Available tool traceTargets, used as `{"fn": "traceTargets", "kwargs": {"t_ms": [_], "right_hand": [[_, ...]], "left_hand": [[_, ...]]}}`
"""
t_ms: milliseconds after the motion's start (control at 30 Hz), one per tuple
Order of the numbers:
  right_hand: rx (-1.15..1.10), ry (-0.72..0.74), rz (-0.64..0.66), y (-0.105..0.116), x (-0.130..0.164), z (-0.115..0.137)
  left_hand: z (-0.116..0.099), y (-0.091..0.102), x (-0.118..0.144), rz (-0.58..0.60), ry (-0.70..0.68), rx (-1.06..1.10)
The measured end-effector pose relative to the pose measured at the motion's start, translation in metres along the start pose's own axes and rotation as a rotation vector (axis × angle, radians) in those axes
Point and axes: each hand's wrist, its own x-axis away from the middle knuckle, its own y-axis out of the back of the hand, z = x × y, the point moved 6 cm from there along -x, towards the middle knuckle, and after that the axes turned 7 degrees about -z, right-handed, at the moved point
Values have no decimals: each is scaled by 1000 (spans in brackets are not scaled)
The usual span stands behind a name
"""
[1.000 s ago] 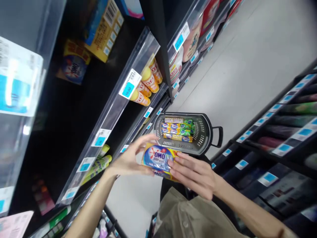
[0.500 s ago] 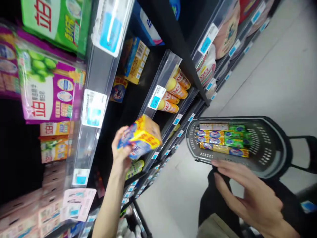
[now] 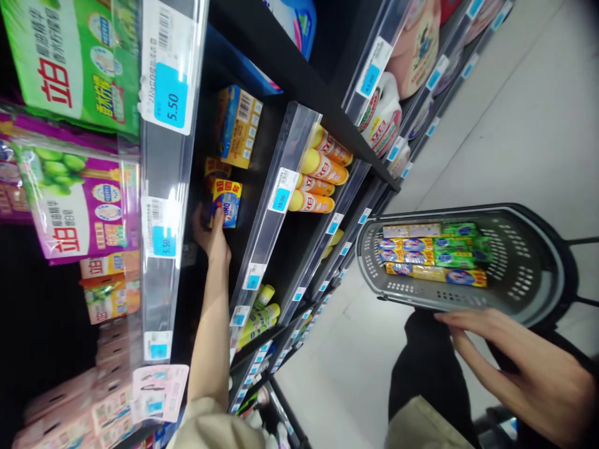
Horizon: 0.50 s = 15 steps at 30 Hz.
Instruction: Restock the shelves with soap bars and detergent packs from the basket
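Note:
My left hand (image 3: pixel 211 232) reaches deep into a black shelf and grips a small yellow and blue OMO detergent box (image 3: pixel 226 201) that rests on the shelf board. Another box of the same kind (image 3: pixel 213 167) stands just behind it. My right hand (image 3: pixel 519 368) hovers with fingers spread, holding nothing, just below the rim of a grey perforated shopping basket (image 3: pixel 524 274). Inside the basket lie several flat packs in yellow, blue and green (image 3: pixel 433 252).
A yellow and blue carton (image 3: pixel 239 126) sits higher on the same shelf. Yellow-capped bottles (image 3: pixel 318 176) lie behind a clear rail with price tags. Green and purple bags (image 3: pixel 79 187) hang at the left. White jugs (image 3: pixel 384 115) stand further along. Grey floor (image 3: pixel 505 125) runs along the aisle.
My left hand has carried the OMO box from mid-air into the shelf, next to the other box. My right hand stays near the basket. The view has swung toward the shelves.

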Motion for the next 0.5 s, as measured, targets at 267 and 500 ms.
{"fn": "traceTargets", "kwargs": {"t_ms": [267,500], "right_hand": [[-31,-63,-45,-11,-1,-12],[-15,-75,46,-32,7,-42]], "left_hand": [[-23,5,-8,-41,-310,-396],[-37,-22,-28,162,-386,-370]]}}
